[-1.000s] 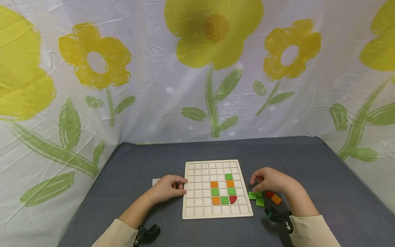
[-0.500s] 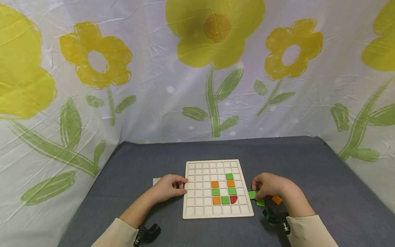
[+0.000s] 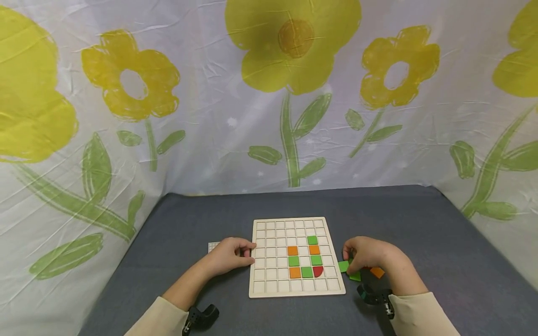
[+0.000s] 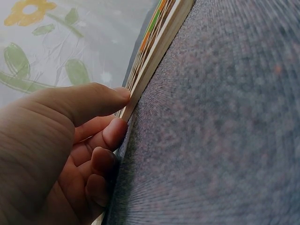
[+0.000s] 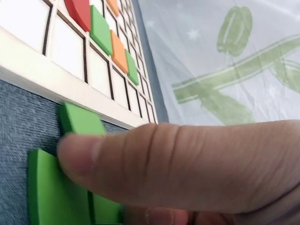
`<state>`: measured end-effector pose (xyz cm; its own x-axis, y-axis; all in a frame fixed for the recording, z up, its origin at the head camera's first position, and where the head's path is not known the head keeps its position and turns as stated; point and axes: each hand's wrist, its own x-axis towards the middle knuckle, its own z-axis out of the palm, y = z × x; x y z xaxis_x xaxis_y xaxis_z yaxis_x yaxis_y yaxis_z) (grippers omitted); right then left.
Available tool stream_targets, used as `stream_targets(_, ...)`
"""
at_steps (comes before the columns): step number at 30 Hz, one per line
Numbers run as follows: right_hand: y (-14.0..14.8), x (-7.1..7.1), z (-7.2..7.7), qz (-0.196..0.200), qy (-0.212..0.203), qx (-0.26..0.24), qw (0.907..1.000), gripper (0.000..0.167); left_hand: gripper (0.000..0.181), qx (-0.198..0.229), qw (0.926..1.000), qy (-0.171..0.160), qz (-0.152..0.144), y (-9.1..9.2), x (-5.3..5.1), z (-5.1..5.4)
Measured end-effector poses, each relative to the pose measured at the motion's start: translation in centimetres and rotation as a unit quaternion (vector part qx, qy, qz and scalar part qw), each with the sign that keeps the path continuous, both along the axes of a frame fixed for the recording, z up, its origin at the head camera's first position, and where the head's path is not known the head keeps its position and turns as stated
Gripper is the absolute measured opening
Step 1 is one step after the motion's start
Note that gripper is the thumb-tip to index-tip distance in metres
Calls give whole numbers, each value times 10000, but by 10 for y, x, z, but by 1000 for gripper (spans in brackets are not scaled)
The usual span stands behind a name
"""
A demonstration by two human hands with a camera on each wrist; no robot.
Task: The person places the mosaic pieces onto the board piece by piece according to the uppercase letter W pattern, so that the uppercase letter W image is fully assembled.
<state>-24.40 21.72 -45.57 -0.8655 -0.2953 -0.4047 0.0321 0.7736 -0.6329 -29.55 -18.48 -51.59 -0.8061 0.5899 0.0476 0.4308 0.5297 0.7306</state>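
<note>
A pale wooden grid board (image 3: 269, 280) lies on the table, with green, orange and red pieces in some of its cells. My left hand (image 3: 230, 254) rests against the board's left edge; thumb and fingertips touch the rim in the left wrist view, and the other fingers are bent. To the right of the board, my right hand (image 3: 367, 255) is over a few loose green square tiles (image 3: 343, 266), with curled fingers and thumb around one of them. In the right wrist view the thumb (image 5: 140, 161) crosses several green tiles (image 5: 54, 192); the fingertips' contact is mostly hidden.
An orange tile (image 3: 377, 272) shows beneath the right hand. A white gridded sheet (image 3: 213, 246) pokes out behind the left hand. Dark cloth covers the table (image 3: 201, 205), and a flower-printed curtain (image 3: 197, 154) stands behind it.
My right hand has lowered onto the green tiles and its thumb and fingers have drawn together there; the red piece beside them is now hidden. The left hand and board stay put.
</note>
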Motion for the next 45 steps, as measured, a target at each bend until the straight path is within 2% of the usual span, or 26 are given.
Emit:
stream_targets(7, 3, 0, 2, 5, 239, 146, 9996, 22, 32, 11, 10000, 0, 25, 0, 0, 0)
stream_targets(18, 17, -2, 21, -23, 1194, -57, 9928, 26, 26, 65, 10000, -63, 2, -1, 0, 0)
stream_targets(24, 4, 0, 29, 76, 1531, -275, 9878, 26, 35, 191, 9998, -30, -109, -3, 0, 0)
stream_targets(34, -21, 6, 35, 2, 1968, -273, 9801, 26, 33, 195, 9997, 43, -126, -2, 0, 0)
stream_targets(41, -42, 10, 34, -17, 2485, -230, 9684, 24, 35, 209, 9997, 50, -123, -2, -1, -1)
stream_targets(45, -60, 13, 31, -45, 2639, -166, 9644, 20, 36, 219, 9997, 60, -126, -3, -1, -2)
